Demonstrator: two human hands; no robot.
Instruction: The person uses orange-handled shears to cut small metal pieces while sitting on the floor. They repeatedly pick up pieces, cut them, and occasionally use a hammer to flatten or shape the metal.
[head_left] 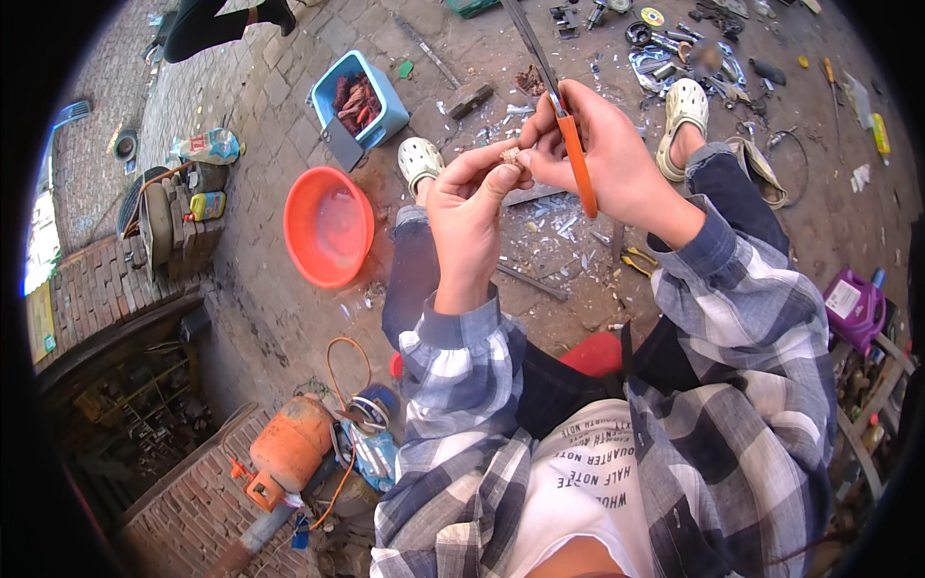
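Note:
My left hand [469, 197] pinches a small pale-brown piece [511, 156] between thumb and fingertips, held up in front of me. My right hand [602, 154] is closed around a tool with an orange handle [578, 166]; its metal tip [556, 101] points up and away, and the fingers of this hand touch the small piece too. Both hands meet above my knees. I sit on a red stool [593, 354], in a plaid shirt and jeans, with pale clogs [420, 160] on the paved ground.
An orange basin [328, 227] lies left of my knee, a blue box [359, 99] with reddish pieces beyond it. Metal parts and tools [674, 48] are strewn at the top right. An orange gas cylinder [287, 445] with hoses stands at lower left. Yellow pliers [638, 260] lie by my right leg.

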